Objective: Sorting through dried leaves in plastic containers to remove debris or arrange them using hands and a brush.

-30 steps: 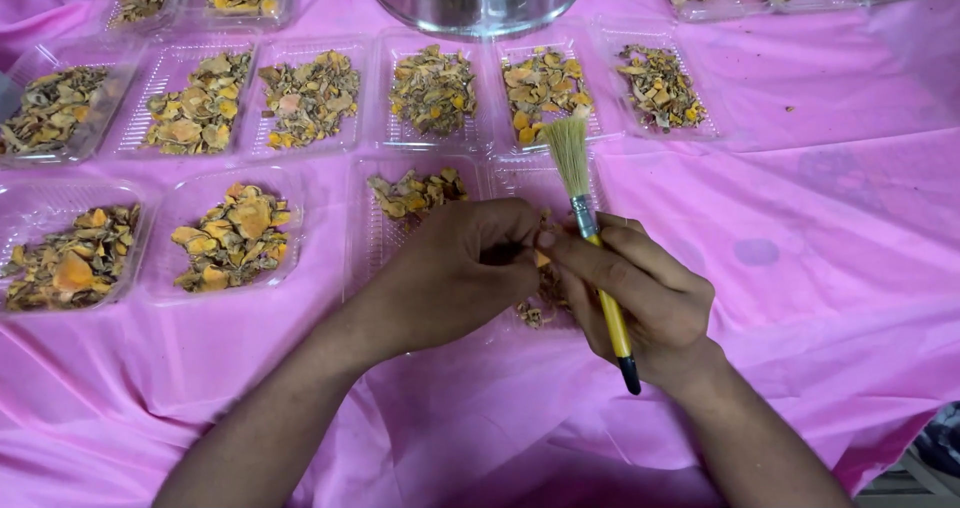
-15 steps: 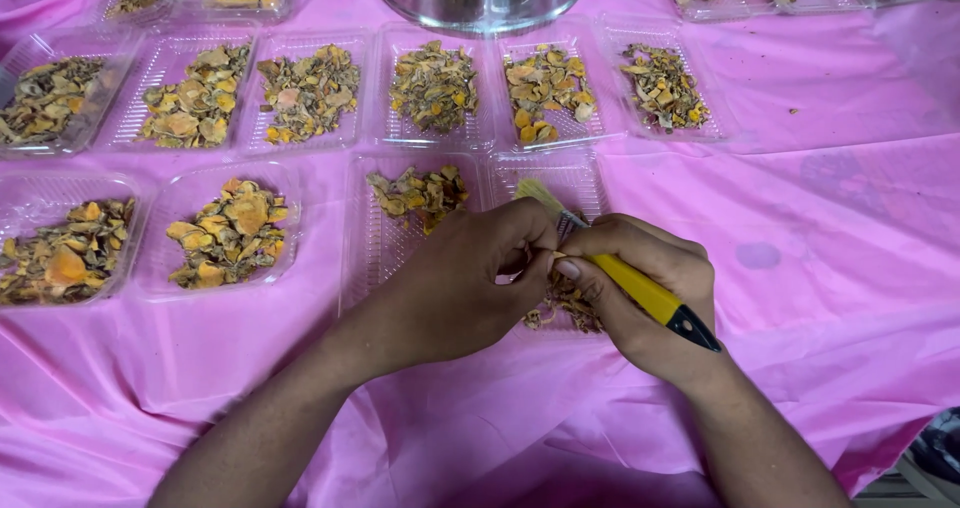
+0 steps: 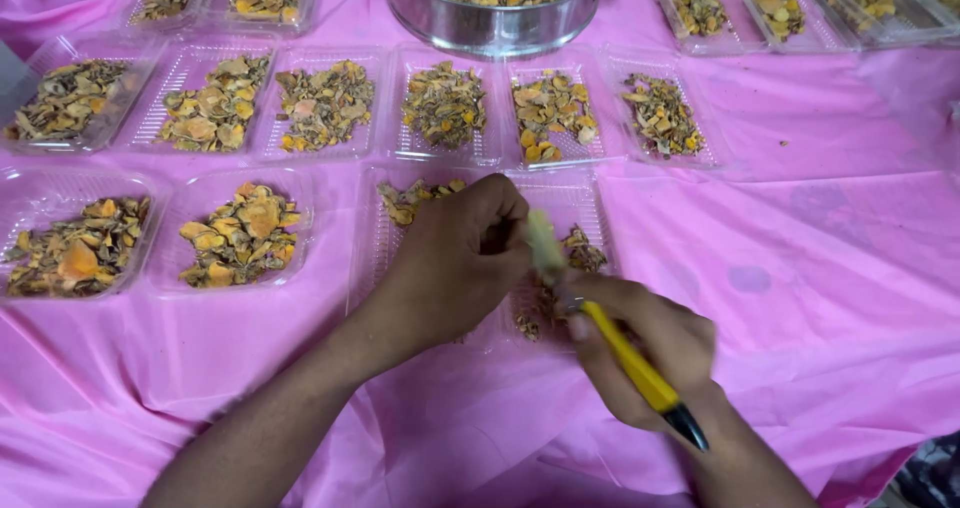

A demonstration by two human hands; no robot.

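Note:
My right hand [image 3: 645, 343] grips a small brush [image 3: 625, 353] with a yellow handle and black end. Its pale bristles are blurred and point up-left toward my left hand [image 3: 455, 263]. My left hand is curled, fingers closed, over a clear plastic tray [image 3: 370, 258]; what it pinches is hidden. Dried yellow-brown slices [image 3: 585, 253] lie in a second clear tray just under the brush tip. More slices [image 3: 405, 200] show above my left knuckles.
Several clear trays of dried slices [image 3: 240, 233] stand in rows on the pink cloth [image 3: 820, 268]. A steel pot [image 3: 495, 18] full of the same slices stands at the back. The cloth's edge drops off at the lower right.
My right hand has slid down and right, away from my left hand. The brush, upright a second ago, has tilted so its bristles point up-left at my left fingers.

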